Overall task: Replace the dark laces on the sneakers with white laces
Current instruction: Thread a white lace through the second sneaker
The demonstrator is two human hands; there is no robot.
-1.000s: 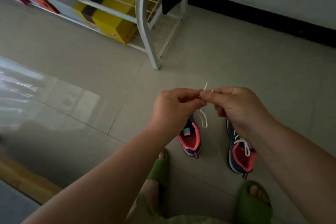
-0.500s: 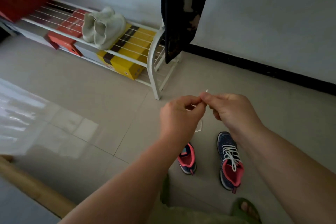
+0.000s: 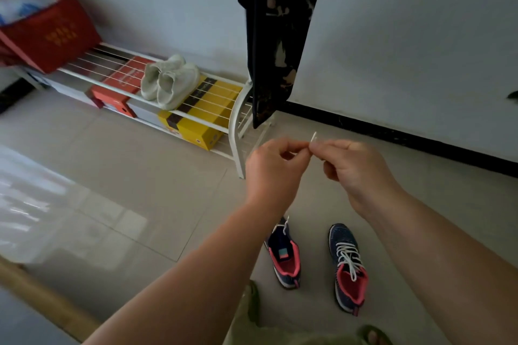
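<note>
Left hand (image 3: 276, 169) and right hand (image 3: 356, 169) each pinch the white lace (image 3: 313, 138) tip, raised above two sneakers on the floor (image 3: 168, 176). Right sneaker (image 3: 349, 266) has white lacing; left sneaker (image 3: 283, 255) unlaced. Red bag (image 3: 56, 36) print unreadable.

Tiled floor (image 3: 140, 176): two navy-pink sneakers (image 3: 349, 266) side by side; white shoe rack (image 3: 235, 126) near wall.
</note>
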